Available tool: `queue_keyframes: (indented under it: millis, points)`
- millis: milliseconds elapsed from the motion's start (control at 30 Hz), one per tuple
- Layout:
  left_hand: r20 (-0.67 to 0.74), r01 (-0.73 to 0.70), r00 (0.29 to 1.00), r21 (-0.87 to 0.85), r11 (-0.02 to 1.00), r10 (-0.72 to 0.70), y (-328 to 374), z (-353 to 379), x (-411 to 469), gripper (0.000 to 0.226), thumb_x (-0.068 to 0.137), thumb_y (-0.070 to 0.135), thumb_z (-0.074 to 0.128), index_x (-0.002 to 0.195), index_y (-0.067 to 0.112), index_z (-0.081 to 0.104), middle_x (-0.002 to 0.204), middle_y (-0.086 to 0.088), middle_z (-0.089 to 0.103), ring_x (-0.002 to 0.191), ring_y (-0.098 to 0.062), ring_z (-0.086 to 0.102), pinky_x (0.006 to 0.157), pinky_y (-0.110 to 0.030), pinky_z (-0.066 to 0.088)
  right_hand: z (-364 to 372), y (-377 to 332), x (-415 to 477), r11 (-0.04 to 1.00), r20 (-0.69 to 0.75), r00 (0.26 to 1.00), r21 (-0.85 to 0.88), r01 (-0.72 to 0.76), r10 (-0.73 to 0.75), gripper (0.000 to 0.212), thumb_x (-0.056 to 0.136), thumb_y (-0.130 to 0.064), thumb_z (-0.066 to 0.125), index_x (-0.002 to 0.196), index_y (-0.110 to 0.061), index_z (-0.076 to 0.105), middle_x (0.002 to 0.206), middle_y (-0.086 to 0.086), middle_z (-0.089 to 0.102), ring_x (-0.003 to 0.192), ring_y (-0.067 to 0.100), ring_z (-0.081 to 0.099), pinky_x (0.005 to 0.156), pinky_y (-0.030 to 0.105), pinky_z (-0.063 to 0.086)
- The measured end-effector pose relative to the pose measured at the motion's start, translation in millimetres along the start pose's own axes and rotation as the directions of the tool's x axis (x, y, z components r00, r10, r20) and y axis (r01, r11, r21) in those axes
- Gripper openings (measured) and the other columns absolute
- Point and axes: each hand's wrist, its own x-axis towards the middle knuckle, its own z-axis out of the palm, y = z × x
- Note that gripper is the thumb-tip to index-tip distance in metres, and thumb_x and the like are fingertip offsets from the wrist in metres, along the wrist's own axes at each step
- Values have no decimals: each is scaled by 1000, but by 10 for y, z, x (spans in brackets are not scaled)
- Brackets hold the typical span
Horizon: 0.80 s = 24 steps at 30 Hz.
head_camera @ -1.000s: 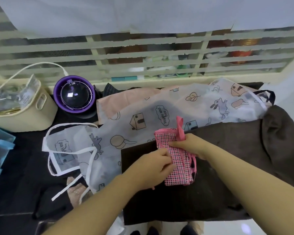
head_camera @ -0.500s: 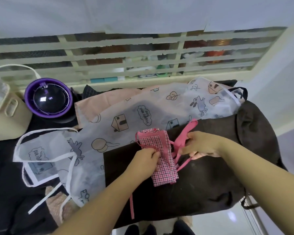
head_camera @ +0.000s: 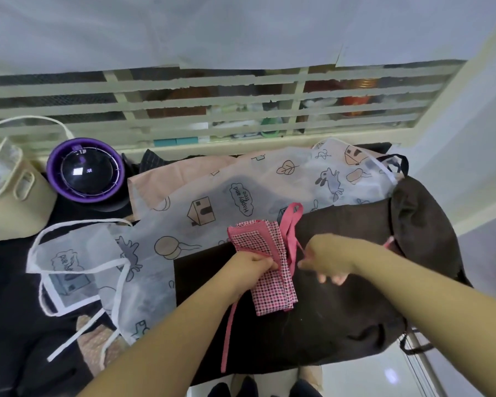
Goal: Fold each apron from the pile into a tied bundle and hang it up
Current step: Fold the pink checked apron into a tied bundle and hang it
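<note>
The left hand point(head_camera: 252, 266) grips the folded checked apron point(head_camera: 269, 285), and its fingertips are hidden inside the fold. Just right of this grip the right hand point(head_camera: 327, 260) is smeared by motion. The pink strap point(head_camera: 292, 239) runs to its thumb side, but whether the fingers pinch it I cannot tell. Below the grip another strap point(head_camera: 228, 336) comes out from under the left wrist, with its upper end covered. Further below, 2 dark shoes point(head_camera: 221, 389) are cut by the bottom edge. Far left of the grip the beige basket point(head_camera: 17, 213) is cut by the side edge. Above the grip, the things behind the slats point(head_camera: 184, 83) are too blurred to name.
</note>
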Motion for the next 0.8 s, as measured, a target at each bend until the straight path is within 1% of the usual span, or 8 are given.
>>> queue_keyframes:
  millis: [100, 200, 300, 433, 567, 633, 700, 800]
  points:
    - [27, -2, 1000, -2, 1000, 2, 22, -8, 17, 23, 96, 19, 52, 87, 18, 73, 81, 5, 65, 76, -9, 59, 72, -21, 47, 346, -170, -88, 968, 87, 976, 172, 183, -200, 19, 97, -15, 40, 85, -10, 54, 78, 5, 67, 42, 11, 55, 51, 28, 50]
    - [44, 62, 997, -42, 997, -60, 41, -8, 39, 25, 98, 23, 50, 82, 18, 69, 73, 0, 61, 64, -12, 54, 56, -22, 44, 645, -352, -65, 875, -37, 963, 410, 258, -267, 28, 100, -14, 35, 93, -7, 61, 76, 5, 66, 47, 11, 57, 56, 26, 52]
    - [58, 58, 997, -31, 998, -56, 39, -7, 92, 25, 97, 25, 51, 87, 14, 71, 86, -6, 69, 75, -17, 61, 60, -24, 47, 860, -480, 18, 751, -171, 959, 596, 284, -227, 32, 101, -14, 35, 107, 2, 62, 82, 10, 65, 61, 18, 61, 66, 31, 56]
    - [154, 16, 988, 2, 1000, -16, 7, -48, 101, 23, 93, 25, 59, 76, 16, 72, 87, -2, 75, 77, -11, 66, 83, -30, 53, 987, -620, 57, 689, -218, 950, 654, 312, -224, 29, 98, -9, 37, 106, 5, 60, 92, 17, 64, 77, 26, 60, 80, 44, 55]
    - [96, -19, 995, -112, 993, 30, -53, -79, 109, 22, 96, 10, 53, 79, 11, 67, 80, -1, 71, 56, -2, 59, 59, -17, 46, 915, -491, 52, 719, -241, 949, 621, 312, -204, 24, 94, -16, 49, 101, 0, 66, 97, 19, 69, 71, 16, 61, 74, 34, 56]
    - [78, -2, 997, -160, 987, 15, -77, -79, 111, 21, 96, 11, 53, 80, 12, 67, 79, 0, 70, 55, -4, 59, 52, -17, 42, 922, -353, 64, 614, -231, 968, 752, 240, -95, 14, 93, -15, 52, 102, -7, 60, 95, 17, 70, 72, 20, 65, 74, 37, 57]
    - [70, 19, 998, -138, 990, -9, -91, -72, 113, 19, 97, 15, 52, 85, 14, 67, 79, 4, 71, 45, -1, 49, 47, -18, 35, 952, -283, 77, 423, -240, 970, 882, 207, 25, 14, 94, -10, 52, 107, -13, 48, 90, 15, 69, 64, 21, 65, 70, 37, 57]
    - [58, 41, 998, -125, 991, -34, -96, -71, 111, 17, 97, 18, 52, 91, 14, 68, 79, 5, 73, 42, -2, 40, 46, -19, 30, 1009, -275, 130, 371, -311, 946, 892, 259, 89, 24, 93, -6, 52, 112, -18, 43, 87, 15, 71, 52, 17, 65, 52, 28, 55]
